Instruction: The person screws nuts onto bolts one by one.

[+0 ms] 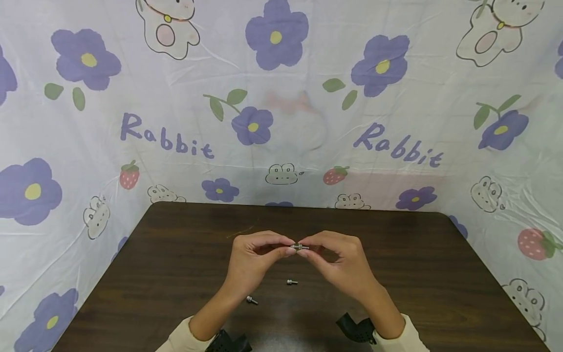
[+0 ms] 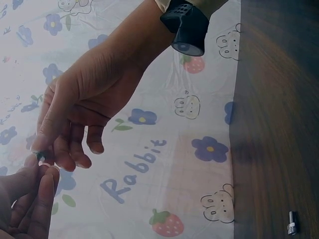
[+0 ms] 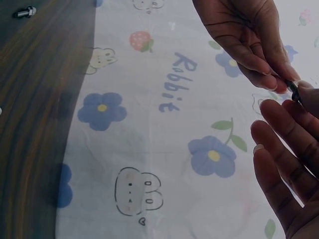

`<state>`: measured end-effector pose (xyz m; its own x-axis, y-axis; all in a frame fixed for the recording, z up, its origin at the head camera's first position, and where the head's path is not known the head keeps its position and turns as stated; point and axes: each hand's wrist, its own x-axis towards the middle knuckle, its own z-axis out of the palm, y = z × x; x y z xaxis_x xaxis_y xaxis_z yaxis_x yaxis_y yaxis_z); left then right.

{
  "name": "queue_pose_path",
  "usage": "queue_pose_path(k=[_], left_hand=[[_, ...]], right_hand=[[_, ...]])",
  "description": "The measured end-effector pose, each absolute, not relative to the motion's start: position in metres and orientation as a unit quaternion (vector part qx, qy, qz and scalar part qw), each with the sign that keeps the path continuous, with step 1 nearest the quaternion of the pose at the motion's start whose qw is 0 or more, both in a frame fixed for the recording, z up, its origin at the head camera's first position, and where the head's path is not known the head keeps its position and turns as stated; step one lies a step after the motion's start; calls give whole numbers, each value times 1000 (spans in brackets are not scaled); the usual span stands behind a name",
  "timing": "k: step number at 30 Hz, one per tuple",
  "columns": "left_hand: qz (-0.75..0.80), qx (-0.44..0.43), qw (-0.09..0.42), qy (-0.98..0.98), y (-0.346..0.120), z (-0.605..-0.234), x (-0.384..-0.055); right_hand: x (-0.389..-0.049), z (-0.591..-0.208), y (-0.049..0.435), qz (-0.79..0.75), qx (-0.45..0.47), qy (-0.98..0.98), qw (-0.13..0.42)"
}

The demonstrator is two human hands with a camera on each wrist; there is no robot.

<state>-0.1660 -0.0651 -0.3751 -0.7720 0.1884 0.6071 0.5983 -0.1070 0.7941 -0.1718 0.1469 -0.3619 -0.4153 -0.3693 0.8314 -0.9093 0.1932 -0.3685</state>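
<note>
Above the table, a small metal bolt [image 1: 301, 247] with a nut-like collar lies roughly level between the two hands. My left hand [image 1: 249, 259] pinches its left end between thumb and index finger. On the other side, my right hand [image 1: 345, 259] pinches the right end the same way, and in the right wrist view its other fingers [image 3: 279, 181] are spread loosely. Fingertips cover much of the bolt. Below the hands, one loose bolt [image 1: 292, 282] lies on the table, and a second bolt [image 1: 252, 300] lies nearer the left forearm.
The dark wood-grain table [image 1: 176, 264] stands before a white cloth [image 1: 308, 186] printed with flowers, rabbits and strawberries. A black wrist camera [image 1: 355, 328] is strapped at the right wrist, another black camera [image 1: 228, 342] at the left. Pale sleeves [image 1: 186, 337] cover the forearms.
</note>
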Motion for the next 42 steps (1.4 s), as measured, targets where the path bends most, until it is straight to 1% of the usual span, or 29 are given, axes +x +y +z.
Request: queue_pose_path(k=[11,21,32,42], left_hand=[[-679,-301,154,-651,-65,-375,-166],[-681,-300,151,-651,-65,-375,-166],[-680,-303,151,-650,-65,-376,-166],[-681,-317,154,-642,-65,-377,-167]], right_hand=[[-169,-361,147,453,423,-735,275],[-170,-360,145,459,449,-710,289],[-171,-362,146,451,455,-708,298],[-172,-363,146,443,443,-725,287]])
